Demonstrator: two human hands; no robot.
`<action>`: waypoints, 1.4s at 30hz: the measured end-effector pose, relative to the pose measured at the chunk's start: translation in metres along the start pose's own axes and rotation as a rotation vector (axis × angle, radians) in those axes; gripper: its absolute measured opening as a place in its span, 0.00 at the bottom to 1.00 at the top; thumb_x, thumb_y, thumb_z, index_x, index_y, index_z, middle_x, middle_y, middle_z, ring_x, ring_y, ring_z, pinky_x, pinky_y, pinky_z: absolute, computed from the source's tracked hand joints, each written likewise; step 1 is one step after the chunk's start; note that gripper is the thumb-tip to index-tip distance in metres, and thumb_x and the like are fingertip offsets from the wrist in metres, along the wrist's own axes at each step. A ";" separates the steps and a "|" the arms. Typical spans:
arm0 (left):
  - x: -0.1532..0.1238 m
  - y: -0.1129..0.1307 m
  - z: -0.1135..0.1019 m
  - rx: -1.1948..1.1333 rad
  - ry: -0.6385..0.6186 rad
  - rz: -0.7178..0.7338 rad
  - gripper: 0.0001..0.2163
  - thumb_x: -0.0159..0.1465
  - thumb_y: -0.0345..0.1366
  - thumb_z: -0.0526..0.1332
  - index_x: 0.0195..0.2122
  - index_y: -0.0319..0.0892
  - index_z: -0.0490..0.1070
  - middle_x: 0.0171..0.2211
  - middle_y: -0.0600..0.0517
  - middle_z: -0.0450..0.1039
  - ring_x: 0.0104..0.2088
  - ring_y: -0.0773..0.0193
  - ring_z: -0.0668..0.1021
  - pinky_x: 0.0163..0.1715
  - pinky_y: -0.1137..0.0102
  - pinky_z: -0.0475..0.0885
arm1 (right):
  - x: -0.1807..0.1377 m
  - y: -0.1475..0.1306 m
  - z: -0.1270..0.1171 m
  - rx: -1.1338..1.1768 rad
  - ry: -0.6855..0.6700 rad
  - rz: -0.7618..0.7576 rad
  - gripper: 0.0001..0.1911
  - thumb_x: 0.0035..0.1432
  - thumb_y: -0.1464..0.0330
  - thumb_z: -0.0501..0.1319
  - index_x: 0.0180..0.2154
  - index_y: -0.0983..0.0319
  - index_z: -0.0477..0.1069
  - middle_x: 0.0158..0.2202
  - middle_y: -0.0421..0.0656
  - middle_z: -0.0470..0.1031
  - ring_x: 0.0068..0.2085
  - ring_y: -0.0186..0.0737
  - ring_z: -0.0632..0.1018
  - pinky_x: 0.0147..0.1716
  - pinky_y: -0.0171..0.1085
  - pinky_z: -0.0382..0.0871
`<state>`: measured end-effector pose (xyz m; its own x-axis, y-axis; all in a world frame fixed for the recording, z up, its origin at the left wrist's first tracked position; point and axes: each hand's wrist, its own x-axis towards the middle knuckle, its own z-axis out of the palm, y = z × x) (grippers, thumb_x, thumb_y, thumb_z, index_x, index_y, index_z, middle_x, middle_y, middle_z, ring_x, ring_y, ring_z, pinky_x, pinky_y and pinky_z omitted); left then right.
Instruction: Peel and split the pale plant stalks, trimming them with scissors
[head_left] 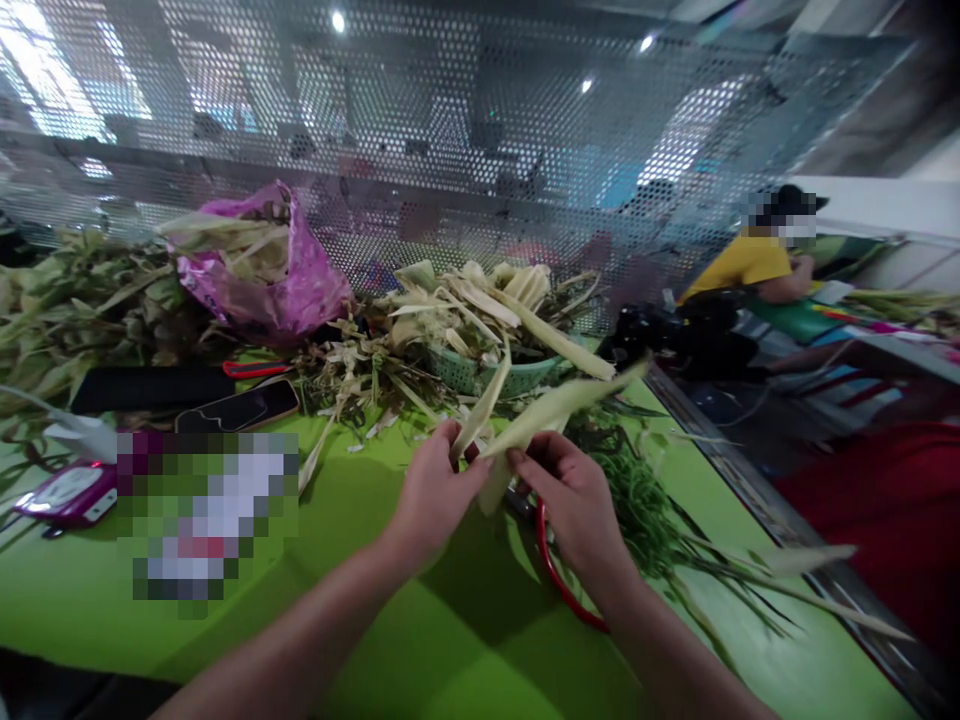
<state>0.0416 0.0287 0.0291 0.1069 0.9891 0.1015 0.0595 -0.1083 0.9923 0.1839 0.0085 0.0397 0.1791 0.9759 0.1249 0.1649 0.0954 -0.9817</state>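
My left hand [435, 490] and my right hand [574, 495] meet above a bright green table [360, 620], both pinching pale green leaf strips [551, 408] that fan up and to the right. The left fingers grip one narrow strip; the right fingers grip the broader one. A red-handled tool [559, 580] lies on the table under my right hand, partly hidden by it. Just behind the hands stands a green basket [480, 375] heaped with pale strips.
A pink plastic bag [270, 270] of husks sits at the back left beside a pile of green leaves [75, 310]. A phone [240, 408], a black case and a pink scale [67, 492] lie at left. Thin green stems [645, 500] spread at right. A person in yellow [750, 262] sits beyond the mesh screen.
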 end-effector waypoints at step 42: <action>0.005 0.004 -0.004 -0.166 -0.122 -0.042 0.11 0.56 0.33 0.60 0.40 0.38 0.71 0.34 0.49 0.74 0.32 0.65 0.73 0.32 0.72 0.68 | -0.002 0.000 0.004 0.062 -0.148 0.078 0.12 0.52 0.60 0.64 0.34 0.61 0.68 0.29 0.39 0.68 0.28 0.33 0.67 0.27 0.32 0.63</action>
<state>0.0385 0.0335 0.0335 0.2282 0.9717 0.0607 -0.0969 -0.0393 0.9945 0.1798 0.0074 0.0391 0.0432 0.9986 0.0295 0.0955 0.0253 -0.9951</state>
